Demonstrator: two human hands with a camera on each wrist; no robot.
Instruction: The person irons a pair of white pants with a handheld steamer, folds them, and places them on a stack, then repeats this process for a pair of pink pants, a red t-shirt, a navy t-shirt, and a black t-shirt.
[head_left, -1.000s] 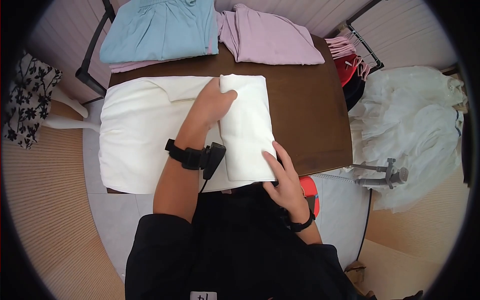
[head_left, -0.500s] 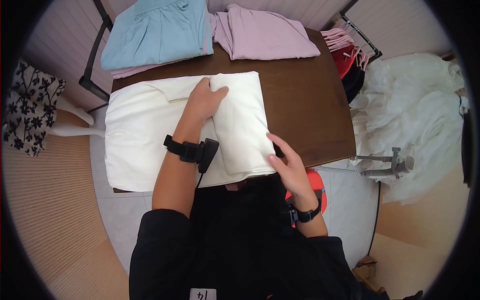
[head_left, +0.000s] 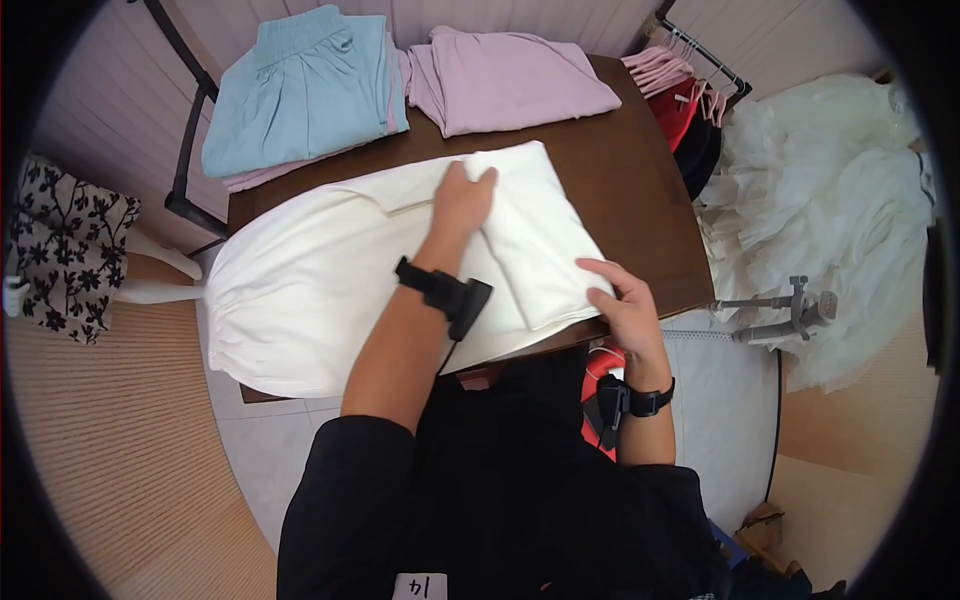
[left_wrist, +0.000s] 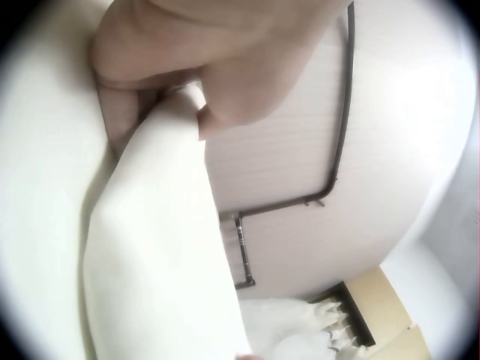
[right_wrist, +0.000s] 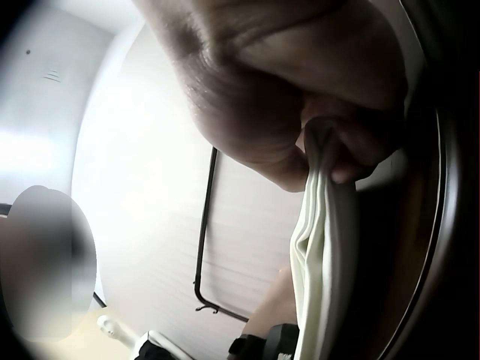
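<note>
White garment (head_left: 330, 280) lies lengthwise on the brown surface (head_left: 640, 190), nr the wearer's edge. From my end: L grip (head_left: 463, 208) pinches the far part of the turned-over end (head_left: 545, 240), thumb on top; R grip (head_left: 632, 312) pinches its near R corner, layers betw. thumb & fingers. Both narrow on cloth. Done: that end's folded over. Left, my est.: gathered end (head_left: 225, 310) lies unfolded, so prob. half the job or more to go. Folded blue (head_left: 300, 95) & pink garments (head_left: 510, 85) sit beyond, looks finished.
</note>
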